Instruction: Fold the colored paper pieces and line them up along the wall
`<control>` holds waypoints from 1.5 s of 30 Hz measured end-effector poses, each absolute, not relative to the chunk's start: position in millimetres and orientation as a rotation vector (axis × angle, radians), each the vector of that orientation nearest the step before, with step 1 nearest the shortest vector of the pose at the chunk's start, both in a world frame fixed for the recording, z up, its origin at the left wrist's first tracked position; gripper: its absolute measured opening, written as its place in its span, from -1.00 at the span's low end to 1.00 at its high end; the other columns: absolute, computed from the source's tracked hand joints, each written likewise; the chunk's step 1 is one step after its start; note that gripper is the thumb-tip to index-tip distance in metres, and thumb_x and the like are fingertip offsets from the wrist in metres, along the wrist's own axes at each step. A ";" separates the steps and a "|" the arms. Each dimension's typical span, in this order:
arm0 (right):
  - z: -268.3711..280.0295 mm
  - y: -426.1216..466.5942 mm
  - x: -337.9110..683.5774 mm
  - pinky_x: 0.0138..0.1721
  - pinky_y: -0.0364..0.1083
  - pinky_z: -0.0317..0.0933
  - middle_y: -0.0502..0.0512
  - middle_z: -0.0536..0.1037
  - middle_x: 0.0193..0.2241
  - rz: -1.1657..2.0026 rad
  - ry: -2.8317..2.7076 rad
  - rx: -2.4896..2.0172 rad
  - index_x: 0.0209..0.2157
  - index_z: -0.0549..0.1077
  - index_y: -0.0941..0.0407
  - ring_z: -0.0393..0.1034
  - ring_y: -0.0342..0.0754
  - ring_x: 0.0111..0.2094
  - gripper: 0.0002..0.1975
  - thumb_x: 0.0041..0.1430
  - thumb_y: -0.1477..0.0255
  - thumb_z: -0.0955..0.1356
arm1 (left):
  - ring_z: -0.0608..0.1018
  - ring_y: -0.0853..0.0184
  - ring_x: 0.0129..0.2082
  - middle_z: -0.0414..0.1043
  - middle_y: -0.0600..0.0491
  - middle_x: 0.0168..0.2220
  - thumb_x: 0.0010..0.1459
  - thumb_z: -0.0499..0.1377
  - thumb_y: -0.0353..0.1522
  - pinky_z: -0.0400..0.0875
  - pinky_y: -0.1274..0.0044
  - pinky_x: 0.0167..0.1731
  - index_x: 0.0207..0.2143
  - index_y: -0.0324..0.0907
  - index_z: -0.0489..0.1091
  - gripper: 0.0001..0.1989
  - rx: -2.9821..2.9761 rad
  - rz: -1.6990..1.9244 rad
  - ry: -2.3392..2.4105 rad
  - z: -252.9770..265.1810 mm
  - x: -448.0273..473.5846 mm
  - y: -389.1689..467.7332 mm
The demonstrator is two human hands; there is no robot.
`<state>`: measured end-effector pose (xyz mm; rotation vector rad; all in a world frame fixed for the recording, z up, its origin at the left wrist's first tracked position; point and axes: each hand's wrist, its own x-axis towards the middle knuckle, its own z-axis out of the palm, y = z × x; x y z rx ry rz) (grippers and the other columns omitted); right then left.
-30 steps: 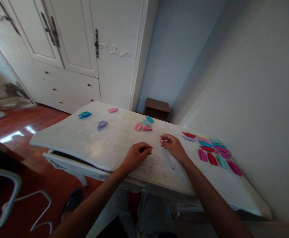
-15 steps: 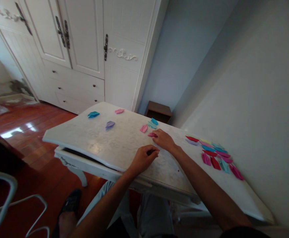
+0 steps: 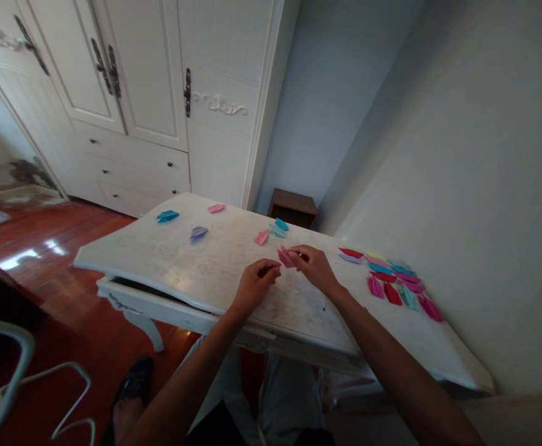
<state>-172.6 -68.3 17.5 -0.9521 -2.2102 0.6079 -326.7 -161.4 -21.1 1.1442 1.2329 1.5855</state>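
Note:
A folded pink paper piece (image 3: 285, 256), pointed at its ends like a small origami boat, is pinched between the thumb and fingers of my right hand (image 3: 314, 266) just above the tabletop. My left hand (image 3: 256, 282) is close by on the left, its fingers curled and thumb drawn in, with nothing visible in them; its fingertips are near the pink paper but look apart from it. Beyond the hands lie another pink folded paper (image 3: 261, 237), a pale teal one (image 3: 277, 230) and a blue one (image 3: 282, 223).
The white marbled table (image 3: 126, 254) also bears a blue paper (image 3: 167, 216), a purple one (image 3: 199, 233) and a pink one (image 3: 216, 208) at left. Several coloured folded papers (image 3: 393, 293) sit in rows at right by the wall. A white wardrobe (image 3: 224, 148) stands behind.
My right hand has lifted the pink folded paper off the table and tilted it up, toward me. My left hand stays curled nearby. The view has shifted slightly.

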 end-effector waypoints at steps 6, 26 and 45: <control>15.1 -92.2 -170.9 -0.58 -0.18 0.18 -0.03 0.49 -0.61 1.278 -1.715 -0.924 -0.26 0.57 0.17 0.31 -0.18 -0.63 -0.64 0.03 0.17 0.41 | 0.45 0.43 -0.48 0.48 0.07 -0.43 -0.04 0.30 -0.16 0.29 0.61 -0.51 -0.24 -0.25 0.48 -0.61 1.018 1.688 1.189 -16.3 -327.0 -162.8; -7.1 -109.2 -168.1 -0.55 -0.18 0.15 -0.03 0.48 -0.62 1.342 -1.627 -0.905 -0.41 0.54 0.12 0.31 -0.16 -0.60 -0.73 -0.05 0.21 0.46 | 0.55 0.32 -0.41 0.57 0.03 -0.43 -0.11 0.37 -0.16 0.41 0.54 -0.37 -0.41 -0.23 0.53 -0.68 1.207 1.518 1.233 -17.8 -327.5 -164.8; -6.6 -86.7 -73.3 -0.42 -0.09 0.31 0.18 0.55 -0.21 0.695 -1.696 -1.203 -0.10 0.49 0.16 0.40 -0.10 -0.47 -0.65 0.10 0.30 0.34 | 0.44 0.48 -0.62 0.42 0.12 -0.58 -0.02 0.27 -0.36 0.35 0.64 -0.59 -0.47 -0.26 0.40 -0.87 1.208 1.212 1.237 -6.1 -229.9 -90.9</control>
